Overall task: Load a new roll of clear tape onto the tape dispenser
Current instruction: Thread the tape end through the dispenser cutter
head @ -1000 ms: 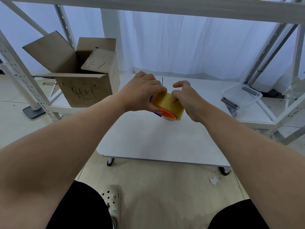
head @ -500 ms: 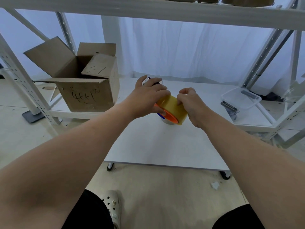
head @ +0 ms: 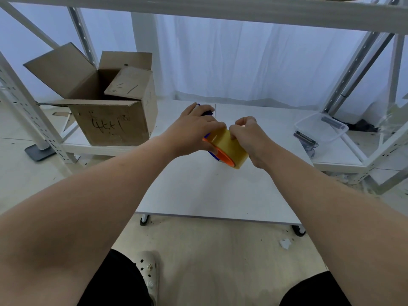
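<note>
Yellowish-clear film wound on an orange core (head: 223,157): this is the tape roll (head: 229,146), held in the air above the white table (head: 209,191), between your two hands.

Head view. Your left hand (head: 192,131) is curled over the tape dispenser (head: 206,111), of which only blue parts show past the fingers and beside the roll; whether the roll is fully seated on the dispenser's hub is hidden. Your right hand (head: 249,138) has its fingertips bent down onto the top of the roll's outer face, pinching there, probably at the loose end, though the end itself is too fine to see.

Judged from its look, the roll is light and stiff as a whole: the core is rigid and will not crush, while the outer film is smooth, slippery on its back and tacky underneath. Hold the roll by its flat sides or through the core; lift the free end with a nail only.

An open cardboard box (head: 110,115) sits to the left and a clear plastic tray (head: 320,127) to the right, both well apart from the hands.
</note>
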Demonstrator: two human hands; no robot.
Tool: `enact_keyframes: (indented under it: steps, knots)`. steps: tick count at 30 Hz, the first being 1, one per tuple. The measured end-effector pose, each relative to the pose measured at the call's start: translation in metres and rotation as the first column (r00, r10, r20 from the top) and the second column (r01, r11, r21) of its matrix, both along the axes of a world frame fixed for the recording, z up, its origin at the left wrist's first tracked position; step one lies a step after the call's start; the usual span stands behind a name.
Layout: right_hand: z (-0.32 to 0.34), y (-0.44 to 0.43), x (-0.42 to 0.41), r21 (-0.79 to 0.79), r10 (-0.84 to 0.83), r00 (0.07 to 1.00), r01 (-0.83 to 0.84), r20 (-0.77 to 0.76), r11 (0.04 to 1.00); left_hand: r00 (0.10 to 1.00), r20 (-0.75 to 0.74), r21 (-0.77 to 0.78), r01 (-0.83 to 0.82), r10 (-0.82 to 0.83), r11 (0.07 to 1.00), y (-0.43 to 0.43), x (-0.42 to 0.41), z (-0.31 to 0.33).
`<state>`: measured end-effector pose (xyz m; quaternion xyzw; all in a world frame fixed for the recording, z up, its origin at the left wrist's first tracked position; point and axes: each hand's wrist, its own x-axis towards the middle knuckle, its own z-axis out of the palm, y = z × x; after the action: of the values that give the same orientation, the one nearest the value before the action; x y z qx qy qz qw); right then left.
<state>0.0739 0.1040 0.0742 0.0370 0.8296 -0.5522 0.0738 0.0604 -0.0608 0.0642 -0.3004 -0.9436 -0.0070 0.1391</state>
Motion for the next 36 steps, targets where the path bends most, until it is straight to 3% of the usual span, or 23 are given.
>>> enact_keyframes:
  steps: [7, 26, 32, 36]
  knots:
    - [0.004, -0.002, -0.001, -0.054, -0.038, 0.999, 0.036, -0.037, 0.998, 1.000, -0.016, 0.029, -0.010, 0.010, 1.000, -0.003, -0.001, 0.006]
    - [0.004, 0.001, 0.000, 0.094, 0.104, 0.995, -0.104, -0.003, 0.990, 0.999, -0.032, -0.027, 0.029, -0.030, 0.999, -0.005, -0.001, 0.009]
    - [0.007, 0.006, -0.001, -0.050, 0.031, 0.999, -0.033, -0.022, 0.998, 0.999, 0.027, 0.029, -0.019, 0.018, 0.999, -0.006, -0.001, 0.013]
    - [0.006, 0.004, -0.001, -0.022, 0.036, 0.999, -0.037, -0.033, 0.999, 0.999, 0.048, 0.040, -0.027, 0.025, 0.999, -0.005, 0.002, 0.013]
